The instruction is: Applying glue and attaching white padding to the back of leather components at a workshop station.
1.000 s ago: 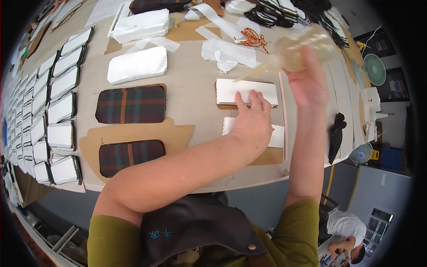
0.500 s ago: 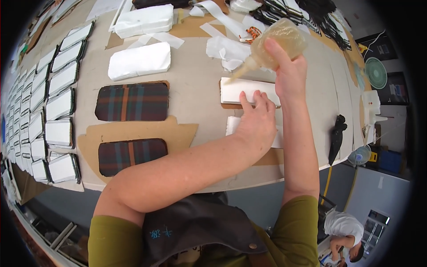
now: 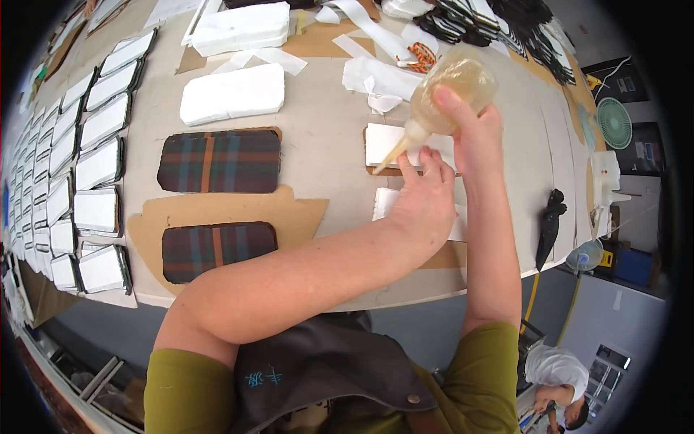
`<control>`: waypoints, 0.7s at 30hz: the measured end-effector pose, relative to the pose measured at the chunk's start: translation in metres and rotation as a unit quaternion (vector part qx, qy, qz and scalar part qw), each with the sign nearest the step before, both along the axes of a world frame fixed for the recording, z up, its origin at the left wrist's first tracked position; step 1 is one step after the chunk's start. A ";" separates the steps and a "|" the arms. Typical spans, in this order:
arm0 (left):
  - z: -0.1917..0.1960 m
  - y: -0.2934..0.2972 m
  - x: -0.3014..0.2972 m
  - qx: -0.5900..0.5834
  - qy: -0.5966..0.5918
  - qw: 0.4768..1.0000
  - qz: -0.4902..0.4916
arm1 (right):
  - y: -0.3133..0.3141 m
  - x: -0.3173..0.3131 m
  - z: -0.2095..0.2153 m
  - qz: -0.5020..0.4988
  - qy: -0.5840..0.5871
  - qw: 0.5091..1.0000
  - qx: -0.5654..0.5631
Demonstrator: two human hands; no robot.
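My right hand (image 3: 480,134) is wrapped round a soft squeeze bottle (image 3: 463,76) of cloudy, yellowish liquid. The bottle is tipped over, and its long nozzle (image 3: 394,155) points down at the near left corner of a white rectangular panel (image 3: 384,139). A brown backing (image 3: 374,171) shows along that panel's near edge. My left hand (image 3: 426,199) lies with outstretched fingertips on the panel, close to the nozzle. Under that hand and wrist, a second white piece (image 3: 383,201) is partly hidden. Whether liquid is coming out is too small to tell.
Two plaid panels (image 3: 220,160) lie to the left, the nearer one on brown card (image 3: 300,210). Beyond them are stacked white pads (image 3: 231,94). Rows of white-topped pieces (image 3: 101,163) fill the far left. A black wrapped object (image 3: 551,228) lies at the right edge.
The bottle has come down and nearer, its nozzle passing from the panel's far left corner to its near left corner. My left hand stays on the panel; the whole view has shifted slightly.
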State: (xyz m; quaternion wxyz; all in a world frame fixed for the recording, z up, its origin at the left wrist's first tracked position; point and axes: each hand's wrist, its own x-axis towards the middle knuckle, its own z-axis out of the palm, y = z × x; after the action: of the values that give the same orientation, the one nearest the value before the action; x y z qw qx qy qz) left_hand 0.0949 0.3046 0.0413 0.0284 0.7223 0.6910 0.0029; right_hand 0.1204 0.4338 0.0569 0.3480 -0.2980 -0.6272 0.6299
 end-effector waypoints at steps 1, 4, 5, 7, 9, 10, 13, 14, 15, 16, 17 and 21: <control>0.003 0.001 -0.001 -0.027 0.000 1.000 -0.003 | -0.003 0.003 -0.002 0.016 -0.009 1.000 -0.009; 0.004 0.000 -0.002 -0.046 -0.022 0.999 -0.005 | 0.012 0.015 -0.006 0.012 0.118 0.965 -0.235; 0.004 -0.001 -0.002 -0.039 -0.045 0.998 -0.001 | 0.019 0.022 0.000 0.010 0.120 0.965 -0.233; -0.006 -0.002 0.000 0.007 -0.059 0.998 0.008 | 0.029 0.033 0.025 0.059 0.256 0.909 -0.324; -0.017 -0.001 0.001 0.052 -0.074 0.996 0.016 | 0.033 0.036 0.032 0.123 0.309 0.902 -0.275; -0.020 -0.001 -0.002 0.067 -0.091 0.993 0.023 | 0.027 0.029 0.036 0.089 0.251 0.951 -0.156; -0.018 -0.002 -0.007 0.074 -0.101 0.992 0.018 | 0.011 0.006 0.036 0.042 0.182 0.982 0.012; -0.015 -0.002 -0.008 0.064 -0.095 0.993 0.010 | 0.006 0.001 0.032 0.016 0.144 0.988 0.062; -0.015 -0.002 -0.008 0.063 -0.095 0.993 0.011 | 0.001 -0.006 0.029 -0.006 0.106 0.988 0.109; -0.014 -0.002 -0.008 0.072 -0.093 0.993 0.007 | -0.005 -0.014 0.028 -0.026 0.112 0.987 0.112; -0.014 -0.002 -0.008 0.080 -0.092 0.993 0.002 | -0.007 -0.018 0.028 -0.025 0.112 0.987 0.111; -0.009 -0.003 -0.012 0.060 -0.077 0.995 -0.010 | -0.013 -0.029 0.021 -0.022 0.053 0.985 0.163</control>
State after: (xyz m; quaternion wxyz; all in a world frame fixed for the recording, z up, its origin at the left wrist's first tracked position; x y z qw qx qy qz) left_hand 0.0827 0.3019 0.0327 0.0385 0.7271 0.6781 0.1000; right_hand 0.0919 0.4212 0.0783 0.4384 -0.2171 -0.6957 0.5260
